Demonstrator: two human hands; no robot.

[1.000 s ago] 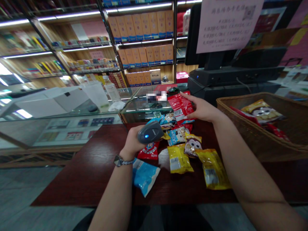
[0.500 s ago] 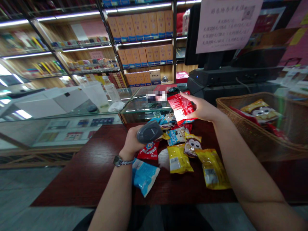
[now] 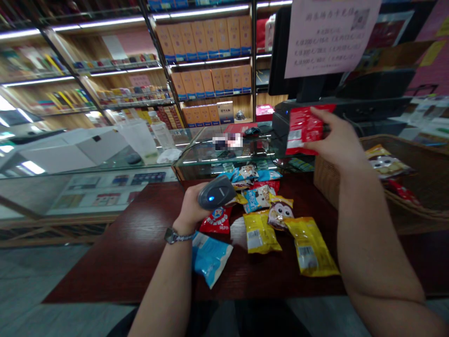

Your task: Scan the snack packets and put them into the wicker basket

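Note:
My left hand (image 3: 192,206) is closed round a dark grey barcode scanner (image 3: 217,193), whose small blue light glows. A red snack bag (image 3: 306,130) is pinched in my right hand (image 3: 338,140), held up beside the wicker basket (image 3: 324,180). Beneath the scanner lies another red snack bag (image 3: 216,221), with a blue bag (image 3: 211,257) nearer to me. Two yellow bags (image 3: 261,231) with barcodes showing and a brown-and-yellow bag (image 3: 280,213) lie in the middle of the dark wooden table (image 3: 140,252). Several blue and red bags are heaped behind them.
Inside the basket are a yellow bag (image 3: 387,161) and something red. A monitor (image 3: 280,51) with a pink paper sign (image 3: 331,37) stands at the back right. Behind the table is a glass counter (image 3: 191,159) with a computer mouse (image 3: 251,131); a white box (image 3: 70,150) stands left.
My right hand has carried the red snack bag to the right, from above the heap to beside the basket. The scanner has stayed put, and its blue light has come on.

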